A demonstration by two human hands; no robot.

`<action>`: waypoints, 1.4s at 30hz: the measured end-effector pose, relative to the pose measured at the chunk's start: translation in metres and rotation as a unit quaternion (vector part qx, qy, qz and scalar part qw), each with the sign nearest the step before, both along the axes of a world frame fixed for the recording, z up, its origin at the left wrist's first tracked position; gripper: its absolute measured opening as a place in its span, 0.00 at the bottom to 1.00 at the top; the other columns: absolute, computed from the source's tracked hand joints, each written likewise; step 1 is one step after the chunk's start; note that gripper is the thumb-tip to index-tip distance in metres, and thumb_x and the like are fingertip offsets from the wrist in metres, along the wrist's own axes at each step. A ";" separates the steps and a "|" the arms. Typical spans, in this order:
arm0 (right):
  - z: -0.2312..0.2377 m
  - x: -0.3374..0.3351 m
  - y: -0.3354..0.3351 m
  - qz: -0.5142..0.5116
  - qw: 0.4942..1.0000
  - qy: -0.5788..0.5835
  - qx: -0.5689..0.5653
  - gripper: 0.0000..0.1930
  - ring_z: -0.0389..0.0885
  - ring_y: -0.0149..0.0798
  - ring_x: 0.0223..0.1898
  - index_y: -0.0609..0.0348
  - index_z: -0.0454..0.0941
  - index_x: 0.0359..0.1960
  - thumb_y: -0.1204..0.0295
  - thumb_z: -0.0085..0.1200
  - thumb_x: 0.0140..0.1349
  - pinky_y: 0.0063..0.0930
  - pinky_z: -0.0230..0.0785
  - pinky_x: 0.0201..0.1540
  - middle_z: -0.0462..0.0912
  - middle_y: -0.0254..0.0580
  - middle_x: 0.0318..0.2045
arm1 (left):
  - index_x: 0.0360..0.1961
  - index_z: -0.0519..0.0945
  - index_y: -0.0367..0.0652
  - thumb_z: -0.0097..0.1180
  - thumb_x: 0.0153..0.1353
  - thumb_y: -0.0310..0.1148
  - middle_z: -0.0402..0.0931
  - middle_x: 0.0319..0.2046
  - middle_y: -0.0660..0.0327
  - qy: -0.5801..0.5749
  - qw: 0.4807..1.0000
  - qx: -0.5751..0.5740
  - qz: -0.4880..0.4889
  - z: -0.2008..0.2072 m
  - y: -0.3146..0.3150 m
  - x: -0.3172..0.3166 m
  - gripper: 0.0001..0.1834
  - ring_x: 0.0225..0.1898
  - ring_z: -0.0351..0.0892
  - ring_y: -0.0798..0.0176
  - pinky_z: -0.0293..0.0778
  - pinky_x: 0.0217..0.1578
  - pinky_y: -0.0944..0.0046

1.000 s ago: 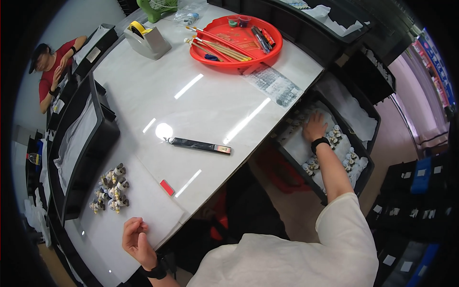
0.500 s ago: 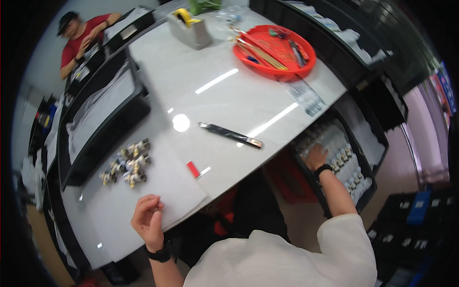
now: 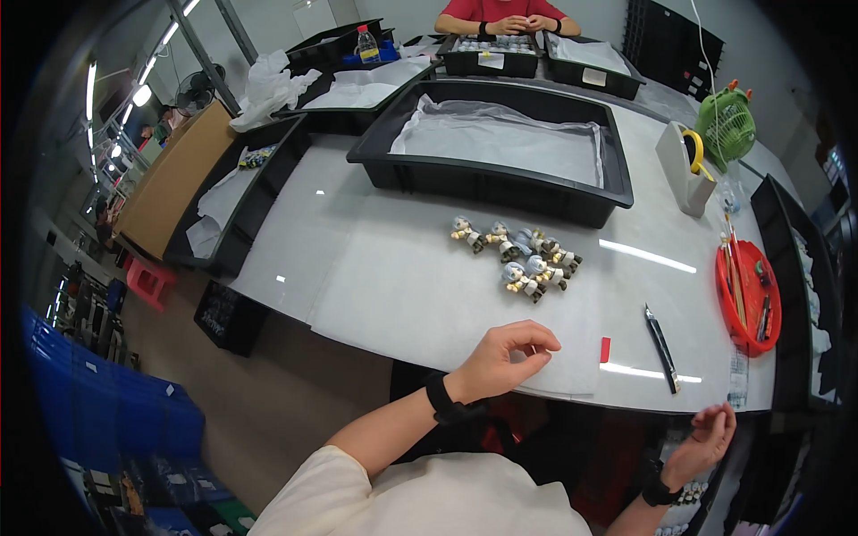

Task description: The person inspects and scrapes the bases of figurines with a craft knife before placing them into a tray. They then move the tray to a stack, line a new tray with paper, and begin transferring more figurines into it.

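My left hand [image 3: 508,359] hovers over the near edge of the table, its fingers bent and a gap between them and the thumb; it holds nothing. Beyond it, on a white sheet, lies a cluster of several small figurines [image 3: 523,255] with pale blue-grey hair and dark legs. My right hand [image 3: 702,444] is raised at the table's right front edge, above a tray of similar figurines [image 3: 693,492]. Its fingers are loosely curled, and nothing shows in them. A black craft knife [image 3: 661,348] and a small red piece [image 3: 606,349] lie between the hands.
A big black tray [image 3: 500,183] with white lining stands behind the figurines. At right are a red round tray [image 3: 749,299] with brushes, a tape dispenser [image 3: 686,170] and a green fan [image 3: 726,125]. Across the table sits a person in red [image 3: 505,13] beside more black trays.
My view has swung left and up. My right hand has come up out of the figurine tray at the right. My left hand is still over the table's near edge, fingers bent.
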State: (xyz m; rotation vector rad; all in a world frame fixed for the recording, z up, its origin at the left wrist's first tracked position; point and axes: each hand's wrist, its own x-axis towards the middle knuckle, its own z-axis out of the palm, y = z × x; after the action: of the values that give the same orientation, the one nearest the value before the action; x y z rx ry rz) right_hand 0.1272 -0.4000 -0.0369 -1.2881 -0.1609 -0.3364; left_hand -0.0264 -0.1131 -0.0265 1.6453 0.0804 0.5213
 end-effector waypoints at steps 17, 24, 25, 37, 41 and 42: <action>0.000 -0.065 0.184 0.487 0.863 0.047 -0.128 0.08 0.75 0.26 0.30 0.68 0.73 0.36 0.77 0.50 0.55 0.16 0.67 0.34 0.77 0.38 0.27 | 0.42 0.75 0.43 0.51 0.50 0.22 0.69 0.42 0.57 0.297 0.898 0.321 0.044 0.033 0.171 0.023 0.16 0.45 0.69 0.60 0.66 0.44 0.65; 0.005 -0.067 0.183 0.444 0.890 0.014 -0.099 0.16 0.73 0.27 0.34 0.65 0.67 0.47 0.77 0.49 0.57 0.18 0.67 0.35 0.75 0.39 0.35 | 0.42 0.72 0.35 0.54 0.52 0.22 0.70 0.35 0.62 0.169 0.979 0.113 -0.018 0.051 0.108 0.008 0.14 0.32 0.72 0.73 0.70 0.35 0.74; 0.008 -0.067 0.183 0.467 0.882 0.034 -0.063 0.19 0.72 0.26 0.35 0.63 0.62 0.52 0.76 0.48 0.58 0.18 0.67 0.35 0.73 0.40 0.38 | 0.42 0.72 0.35 0.54 0.52 0.23 0.71 0.35 0.62 0.147 0.988 0.032 -0.048 0.050 0.094 0.006 0.14 0.33 0.72 0.73 0.70 0.35 0.74; -0.003 -0.064 0.182 0.437 0.894 0.050 -0.080 0.12 0.73 0.25 0.33 0.67 0.69 0.43 0.74 0.47 0.59 0.17 0.69 0.33 0.75 0.38 0.34 | 0.43 0.71 0.37 0.45 0.61 0.32 0.74 0.38 0.61 0.035 0.943 -0.330 0.016 0.002 0.024 0.012 0.12 0.39 0.73 0.69 0.70 0.43 0.68; 0.000 -0.066 0.183 0.427 0.897 0.047 -0.101 0.13 0.73 0.26 0.33 0.66 0.68 0.45 0.74 0.47 0.59 0.17 0.69 0.33 0.76 0.38 0.34 | 0.42 0.71 0.36 0.46 0.60 0.31 0.73 0.36 0.61 0.023 0.913 -0.407 0.013 -0.006 0.026 0.008 0.12 0.38 0.73 0.70 0.70 0.43 0.69; 0.000 -0.066 0.184 0.428 0.897 0.047 -0.102 0.13 0.73 0.26 0.33 0.66 0.68 0.45 0.74 0.47 0.59 0.17 0.69 0.33 0.76 0.38 0.34 | 0.43 0.70 0.37 0.45 0.60 0.30 0.73 0.36 0.61 0.016 0.907 -0.420 0.014 -0.007 0.027 0.008 0.11 0.38 0.73 0.70 0.70 0.43 0.68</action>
State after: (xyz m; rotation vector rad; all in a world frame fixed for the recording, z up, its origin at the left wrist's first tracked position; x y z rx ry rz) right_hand 0.0611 -0.2162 -0.0368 -1.3089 -0.6683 0.5134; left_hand -0.0187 -0.0864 -0.0334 0.8041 0.3094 0.3958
